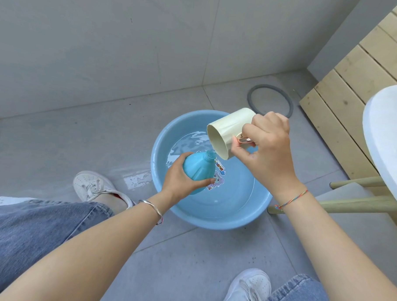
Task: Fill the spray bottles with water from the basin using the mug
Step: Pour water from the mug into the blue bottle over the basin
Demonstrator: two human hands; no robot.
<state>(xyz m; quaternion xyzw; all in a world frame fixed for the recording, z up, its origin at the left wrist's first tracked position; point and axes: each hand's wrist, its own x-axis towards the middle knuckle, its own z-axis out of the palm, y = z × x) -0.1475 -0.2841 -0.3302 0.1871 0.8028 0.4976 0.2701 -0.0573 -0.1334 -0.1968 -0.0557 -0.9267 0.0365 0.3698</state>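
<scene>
**Mug tipped over the bottle's neck**

Your right hand [269,151] grips the cream mug [228,131] by its handle, tilted at the blue spray bottle [197,170], which your left hand [182,183] clasps above the basin [190,214] holding shallow water.

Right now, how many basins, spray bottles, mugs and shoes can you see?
Basin: 1
Spray bottle: 1
Mug: 1
Shoes: 2
Total: 5
</scene>
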